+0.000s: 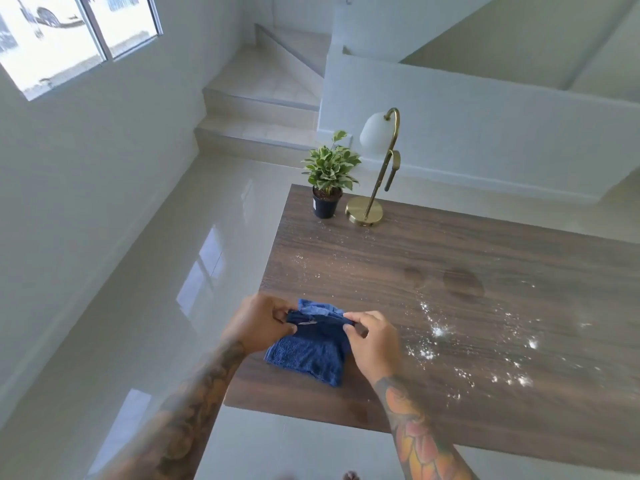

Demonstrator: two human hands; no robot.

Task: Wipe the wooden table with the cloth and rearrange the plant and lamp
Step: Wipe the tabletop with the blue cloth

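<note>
Spreading across the right of the view, the dark wood-grain table [450, 244] carries scattered white powder [440, 330] toward three o'clock. At twelve o'clock stand a curved brass lamp [375, 174] with a white rounded shade and — just beside it — a leafy plant [329, 171] in a black pot. At the near-left edge, the left hand [258, 322] and right hand [372, 341] each pinch the folded blue terry cloth [311, 355].

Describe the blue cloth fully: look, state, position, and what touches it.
The blue cloth looks like terry towelling, dark blue, folded into a rough rectangle. It lies on the wooden table near its left edge, lower part flat, upper edge lifted. The left hand and right hand each pinch that upper edge. White powder lies to its right, not touching.
</note>
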